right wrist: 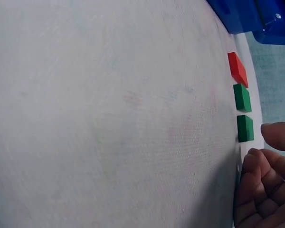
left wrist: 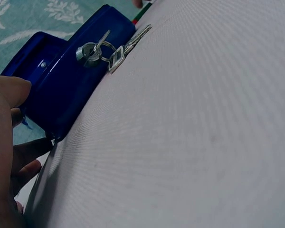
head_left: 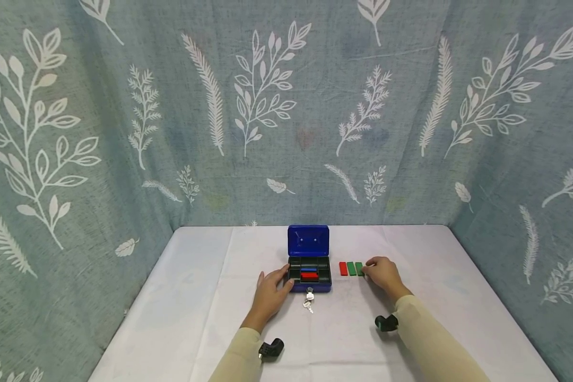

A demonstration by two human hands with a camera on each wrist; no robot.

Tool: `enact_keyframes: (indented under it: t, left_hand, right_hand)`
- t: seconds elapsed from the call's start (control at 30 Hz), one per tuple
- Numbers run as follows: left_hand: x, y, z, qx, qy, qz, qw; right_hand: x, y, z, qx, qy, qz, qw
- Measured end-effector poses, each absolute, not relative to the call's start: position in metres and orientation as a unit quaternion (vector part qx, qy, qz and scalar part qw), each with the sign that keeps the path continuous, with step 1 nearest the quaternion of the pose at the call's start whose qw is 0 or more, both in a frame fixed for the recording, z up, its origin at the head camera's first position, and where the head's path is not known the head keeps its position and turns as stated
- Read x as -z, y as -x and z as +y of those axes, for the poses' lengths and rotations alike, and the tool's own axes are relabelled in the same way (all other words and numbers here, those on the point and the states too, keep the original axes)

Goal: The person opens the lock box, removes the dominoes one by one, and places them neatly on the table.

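A blue cash box [head_left: 308, 288] stands with its lid [head_left: 308, 240] raised and a black compartment tray [head_left: 324, 272] inside. In the tray lie a red block [head_left: 309, 275] and a blue block [head_left: 308, 269]. My left hand [head_left: 270, 294] rests against the box's left side, thumb near the front corner. Keys [left wrist: 116, 59] hang from the front lock. Right of the box, a red block [right wrist: 238, 70] and two green blocks [right wrist: 242, 98] stand in a row. My right hand [head_left: 383, 274] is at the rightmost green block [right wrist: 245, 128], thumb and bent fingers apart.
A white cloth [head_left: 181, 318] covers the table. Behind it and along both sides hangs a grey-green leaf-patterned curtain [head_left: 286, 175]. Black wrist devices [head_left: 272, 348] sit at both sleeves.
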State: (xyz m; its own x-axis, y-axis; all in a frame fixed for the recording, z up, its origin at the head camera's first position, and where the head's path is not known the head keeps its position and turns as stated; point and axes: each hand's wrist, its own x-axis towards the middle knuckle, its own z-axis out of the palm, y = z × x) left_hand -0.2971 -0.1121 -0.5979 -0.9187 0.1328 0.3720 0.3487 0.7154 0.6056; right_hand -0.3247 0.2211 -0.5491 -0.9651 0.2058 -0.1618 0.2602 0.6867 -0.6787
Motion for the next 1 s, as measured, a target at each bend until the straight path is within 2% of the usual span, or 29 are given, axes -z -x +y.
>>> enact_keyframes:
  t: [0.3,0.53,1.0]
  left_hand:
    - [0.597,0.296,-0.111,0.357,0.13,-0.913,0.148]
    - [0.599,0.297,-0.112,0.354,0.127,-0.915,0.145]
    - [0.598,0.296,-0.113,0.358,0.136,-0.91,0.156]
  right_hand:
    - [0.55,0.32,0.221,0.419,-0.124,0.898,0.041]
    - [0.545,0.317,0.214,0.444,-0.065,0.894,0.016]
    - [0.54,0.32,0.192,0.459,-0.004,0.889,0.004]
